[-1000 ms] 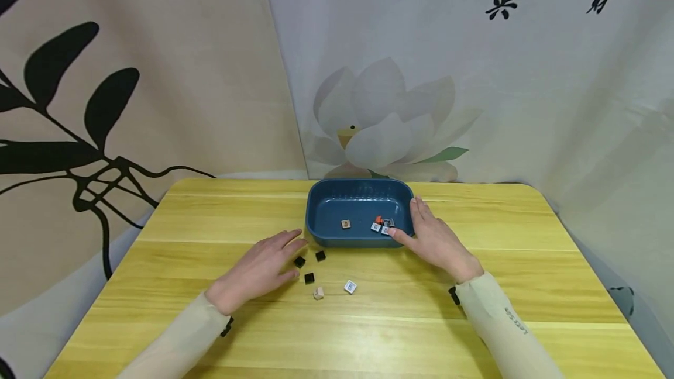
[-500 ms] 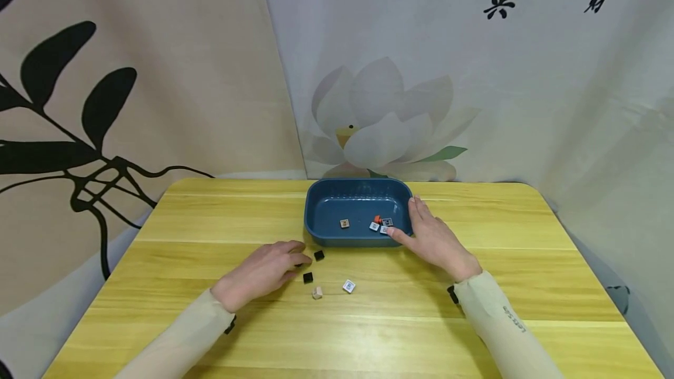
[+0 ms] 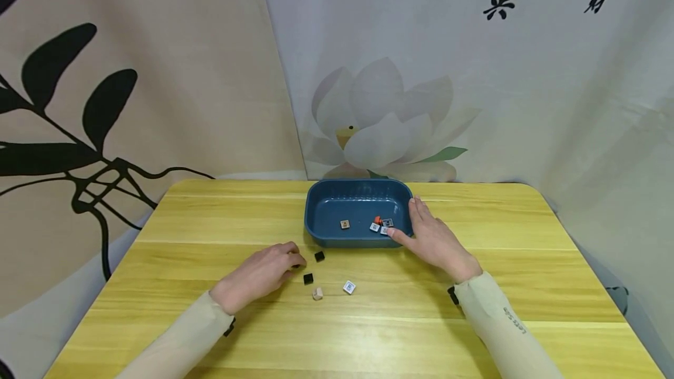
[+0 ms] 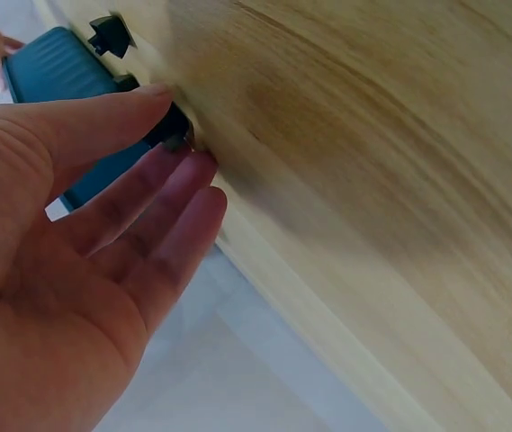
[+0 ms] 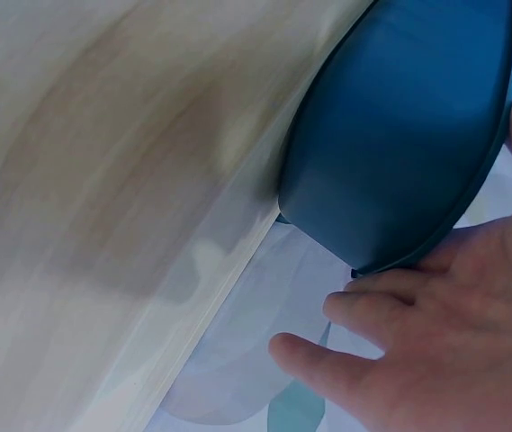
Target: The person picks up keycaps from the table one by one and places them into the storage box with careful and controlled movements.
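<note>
Left wrist view: black block [image 4: 175,123] pinched between thumb and fingertips of left hand [image 4: 85,265]; head view: block near front-left corner of blue tray [image 3: 327,208]; right hand [image 3: 438,243], fingers straight, touching tray's right side

A second earlier the left hand [image 3: 259,276] had held its thumb and fingers [image 3: 288,248] apart around the leftmost black block [image 4: 173,126], which showed plainly to the head camera. Half a second later the fingers had reached over it and hidden most of it. They then drew back a little, widening the gap to the neighbouring black block [image 3: 319,256], and pinched the leftmost black block against the thumb.
</note>
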`<action>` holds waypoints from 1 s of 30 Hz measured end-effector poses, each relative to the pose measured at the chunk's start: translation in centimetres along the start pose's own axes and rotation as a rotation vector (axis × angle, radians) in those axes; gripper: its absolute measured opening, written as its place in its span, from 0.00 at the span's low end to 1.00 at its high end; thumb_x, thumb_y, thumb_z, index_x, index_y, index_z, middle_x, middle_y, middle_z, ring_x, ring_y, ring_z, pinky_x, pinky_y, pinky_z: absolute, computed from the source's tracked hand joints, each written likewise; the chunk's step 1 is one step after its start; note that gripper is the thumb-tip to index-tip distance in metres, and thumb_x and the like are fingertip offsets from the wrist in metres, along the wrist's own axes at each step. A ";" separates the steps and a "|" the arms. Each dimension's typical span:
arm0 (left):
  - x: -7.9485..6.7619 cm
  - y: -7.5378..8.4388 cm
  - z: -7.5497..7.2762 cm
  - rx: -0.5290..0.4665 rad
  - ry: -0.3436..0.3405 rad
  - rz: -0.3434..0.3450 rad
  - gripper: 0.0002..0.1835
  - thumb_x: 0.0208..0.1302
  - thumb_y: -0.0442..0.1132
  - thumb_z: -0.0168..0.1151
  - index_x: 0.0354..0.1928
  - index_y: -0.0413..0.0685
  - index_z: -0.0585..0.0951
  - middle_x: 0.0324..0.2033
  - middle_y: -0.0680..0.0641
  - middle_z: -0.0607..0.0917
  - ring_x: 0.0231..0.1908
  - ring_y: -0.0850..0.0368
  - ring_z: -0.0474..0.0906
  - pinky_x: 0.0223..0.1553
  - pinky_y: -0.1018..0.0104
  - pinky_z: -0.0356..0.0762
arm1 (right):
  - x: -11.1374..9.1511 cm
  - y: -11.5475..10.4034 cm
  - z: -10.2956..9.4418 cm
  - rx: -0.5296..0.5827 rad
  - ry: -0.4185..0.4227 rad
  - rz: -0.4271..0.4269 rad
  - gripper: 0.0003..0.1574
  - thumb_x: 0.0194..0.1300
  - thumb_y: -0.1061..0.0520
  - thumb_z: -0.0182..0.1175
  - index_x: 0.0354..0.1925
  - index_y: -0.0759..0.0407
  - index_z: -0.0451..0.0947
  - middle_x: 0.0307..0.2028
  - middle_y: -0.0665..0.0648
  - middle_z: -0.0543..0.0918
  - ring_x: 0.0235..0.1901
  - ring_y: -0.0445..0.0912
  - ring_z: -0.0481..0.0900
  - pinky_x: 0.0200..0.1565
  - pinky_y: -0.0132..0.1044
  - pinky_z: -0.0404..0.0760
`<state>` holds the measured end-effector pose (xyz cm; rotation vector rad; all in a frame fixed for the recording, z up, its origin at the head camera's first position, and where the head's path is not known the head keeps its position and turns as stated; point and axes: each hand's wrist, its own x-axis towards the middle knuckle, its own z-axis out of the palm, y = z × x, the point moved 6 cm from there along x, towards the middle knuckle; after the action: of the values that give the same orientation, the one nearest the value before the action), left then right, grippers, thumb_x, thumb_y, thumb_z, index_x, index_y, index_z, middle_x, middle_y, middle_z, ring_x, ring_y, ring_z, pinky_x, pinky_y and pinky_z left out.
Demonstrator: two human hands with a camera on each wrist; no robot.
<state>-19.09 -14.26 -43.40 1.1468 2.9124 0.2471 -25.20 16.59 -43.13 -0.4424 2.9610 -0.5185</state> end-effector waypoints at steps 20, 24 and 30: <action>-0.1 -0.1 0.0 -0.017 0.036 -0.023 0.11 0.56 0.29 0.70 0.42 0.46 0.84 0.38 0.51 0.81 0.35 0.60 0.79 0.37 0.68 0.80 | 0.0 0.2 0.1 0.005 0.014 -0.003 0.65 0.64 0.23 0.45 0.73 0.71 0.42 0.74 0.68 0.42 0.73 0.60 0.44 0.64 0.60 0.58; -0.1 -0.1 0.0 -0.024 0.037 -0.025 0.11 0.57 0.28 0.69 0.41 0.46 0.84 0.37 0.51 0.81 0.35 0.60 0.79 0.36 0.69 0.79 | 0.1 0.3 0.1 0.002 0.012 -0.003 0.65 0.64 0.23 0.45 0.73 0.71 0.42 0.74 0.68 0.42 0.72 0.60 0.45 0.65 0.59 0.58; 0.0 -0.1 -0.2 -0.020 0.050 -0.034 0.11 0.57 0.28 0.68 0.41 0.45 0.84 0.38 0.50 0.82 0.36 0.60 0.80 0.37 0.70 0.80 | 0.1 0.2 0.1 0.008 0.014 -0.004 0.65 0.65 0.23 0.45 0.73 0.72 0.42 0.74 0.68 0.43 0.72 0.61 0.44 0.65 0.60 0.58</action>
<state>-19.16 -14.42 -43.18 1.1037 2.9627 0.3082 -25.30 16.71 -43.25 -0.4466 2.9708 -0.5351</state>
